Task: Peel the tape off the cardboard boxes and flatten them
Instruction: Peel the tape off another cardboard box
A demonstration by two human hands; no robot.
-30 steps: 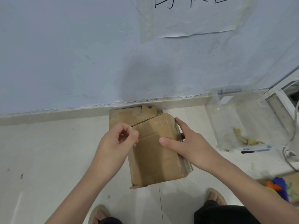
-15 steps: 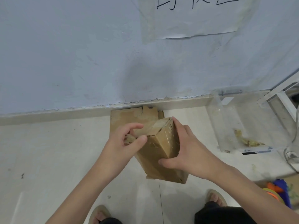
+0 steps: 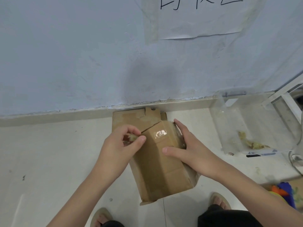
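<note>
I hold a brown cardboard box [image 3: 162, 171] above the floor, its long side towards me and a glossy strip of clear tape [image 3: 161, 133] across its far end. My right hand [image 3: 190, 149] grips the box's right side, thumb across the top face. My left hand [image 3: 121, 148] pinches a crumpled wad of peeled tape [image 3: 132, 137] at the box's upper left corner. A flattened cardboard piece [image 3: 129, 118] lies on the floor behind the box, against the wall.
A clear plastic bag [image 3: 242, 125] with yellowish scraps lies to the right by the wall. Colourful objects [image 3: 283, 192] sit at the right edge. My sandalled feet [image 3: 219, 200] are below the box. A taped paper sign [image 3: 196, 17] hangs on the blue wall.
The box was tipped up on end half a second ago and now lies flatter with its long face up. My left hand has pulled the tape away into a crumpled wad.
</note>
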